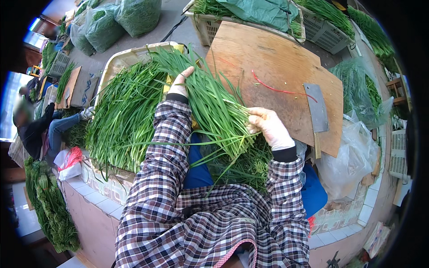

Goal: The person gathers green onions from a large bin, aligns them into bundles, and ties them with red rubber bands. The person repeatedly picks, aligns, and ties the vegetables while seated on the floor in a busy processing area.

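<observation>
A bunch of green garlic chives (213, 96) lies across both my hands, leaves to the upper left and pale stem ends to the lower right. My left hand (181, 83), in a whitish glove, is wrapped round the leafy part, its thumb on top and its other fingers hidden beneath. With gloved fingertips my right hand (270, 127) pinches at the stem ends. Some loose blades stick out sideways below the bunch. Left of it, a pale crate (106, 73) is heaped with more chives (129, 111). Loose greens (250, 172) lie below my hands, over my lap.
A wooden board (277, 58) bears a red string (281, 90) and a cleaver (316, 107). Clear plastic bags (348, 161) stand at right. Filled bags (105, 27) and crates (203, 29) sit farther back. Another person (38, 116) sits at far left, near bundled greens (49, 201).
</observation>
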`<state>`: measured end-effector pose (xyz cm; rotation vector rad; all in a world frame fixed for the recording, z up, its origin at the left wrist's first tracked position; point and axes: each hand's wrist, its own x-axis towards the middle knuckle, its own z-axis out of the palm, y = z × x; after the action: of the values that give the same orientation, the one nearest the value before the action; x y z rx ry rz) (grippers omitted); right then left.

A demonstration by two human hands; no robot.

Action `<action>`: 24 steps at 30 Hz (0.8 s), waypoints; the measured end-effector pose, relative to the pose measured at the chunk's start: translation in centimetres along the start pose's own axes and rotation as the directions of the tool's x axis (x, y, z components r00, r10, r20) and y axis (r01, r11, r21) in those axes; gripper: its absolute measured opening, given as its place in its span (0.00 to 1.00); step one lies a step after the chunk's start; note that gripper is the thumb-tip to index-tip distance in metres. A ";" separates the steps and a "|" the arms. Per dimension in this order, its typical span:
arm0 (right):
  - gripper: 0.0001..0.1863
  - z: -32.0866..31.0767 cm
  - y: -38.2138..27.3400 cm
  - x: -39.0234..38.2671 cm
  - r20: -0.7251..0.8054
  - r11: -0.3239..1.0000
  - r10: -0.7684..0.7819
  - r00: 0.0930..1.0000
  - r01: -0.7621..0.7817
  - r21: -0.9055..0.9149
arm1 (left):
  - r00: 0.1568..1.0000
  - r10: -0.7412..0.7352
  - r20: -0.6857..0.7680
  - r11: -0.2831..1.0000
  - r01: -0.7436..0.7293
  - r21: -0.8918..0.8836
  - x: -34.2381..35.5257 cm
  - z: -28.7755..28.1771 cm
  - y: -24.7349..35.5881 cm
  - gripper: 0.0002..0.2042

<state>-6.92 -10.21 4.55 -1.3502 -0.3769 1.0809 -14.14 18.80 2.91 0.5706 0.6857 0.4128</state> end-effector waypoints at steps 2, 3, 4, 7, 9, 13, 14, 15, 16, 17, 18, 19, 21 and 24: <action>0.26 -0.9 -0.3 -0.5 0.082 0.997 -0.035 0.996 0.029 0.077 | 1.000 0.009 -0.015 1.000 -0.009 0.009 -0.1 0.2 -0.1 0.12; 0.29 -1.2 -0.6 -1.1 0.107 0.996 -0.038 0.993 0.029 0.084 | 0.999 -0.025 -0.030 0.999 0.026 0.021 -0.3 0.3 0.2 0.11; 0.32 -1.2 -1.0 -2.0 0.092 0.998 -0.057 0.994 0.057 0.003 | 0.999 -0.029 -0.040 1.000 0.029 0.011 -1.0 0.7 0.4 0.11; 0.45 -0.1 -1.2 -3.0 -0.028 0.916 -0.110 0.994 0.090 -0.390 | 0.999 -0.030 -0.029 1.000 0.030 -0.007 -1.0 0.8 0.4 0.10; 0.48 1.8 -0.8 -1.7 0.063 0.664 -0.436 0.898 0.367 -0.652 | 0.999 -0.040 -0.022 0.999 0.040 -0.005 -0.7 0.5 0.3 0.10; 0.44 6.1 -0.5 1.4 0.122 0.052 -0.487 0.865 0.168 -0.985 | 0.999 -0.037 -0.008 0.999 0.037 0.005 0.4 -0.2 0.0 0.11; 0.39 6.2 0.3 2.4 0.128 -0.171 -0.495 0.860 0.048 -0.984 | 1.000 -0.023 0.002 1.000 0.023 0.002 0.3 -0.2 0.0 0.11; 0.38 5.7 0.7 2.8 0.126 -0.228 -0.489 0.863 0.013 -0.974 | 1.000 -0.019 0.005 1.000 0.019 0.005 0.3 -0.2 -0.1 0.12; 0.37 5.5 0.4 2.9 0.127 -0.287 -0.481 0.867 -0.019 -0.958 | 1.000 -0.013 0.008 1.000 0.013 0.003 0.0 -0.1 -0.1 0.12; 0.36 5.9 -0.6 2.9 0.132 -0.346 -0.474 0.870 -0.046 -0.937 | 1.000 -0.003 0.009 1.000 0.003 0.001 -0.1 -0.1 0.0 0.12; 0.33 5.9 -1.9 2.6 0.154 -0.398 -0.488 0.859 -0.063 -0.915 | 0.999 -0.006 0.041 1.000 0.007 -0.022 0.1 -0.3 0.0 0.14; 0.31 4.9 -2.5 3.2 0.191 -0.327 -0.533 0.824 0.008 -0.945 | 0.998 -0.007 0.057 1.000 0.008 -0.022 0.1 -0.2 0.0 0.14; 0.27 2.0 -4.0 4.3 0.241 0.053 -0.599 0.764 0.338 -0.940 | 0.996 -0.013 0.094 1.000 0.015 -0.022 0.1 0.3 0.1 0.15; 0.31 0.4 -7.0 4.6 0.215 0.881 0.097 0.972 0.017 -0.473 | 0.998 0.039 0.050 0.999 -0.040 0.029 -0.8 0.9 -0.1 0.15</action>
<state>-2.04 -5.31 9.35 -1.6682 -0.8342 1.2358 -14.06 17.95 3.79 0.6217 0.6353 0.4244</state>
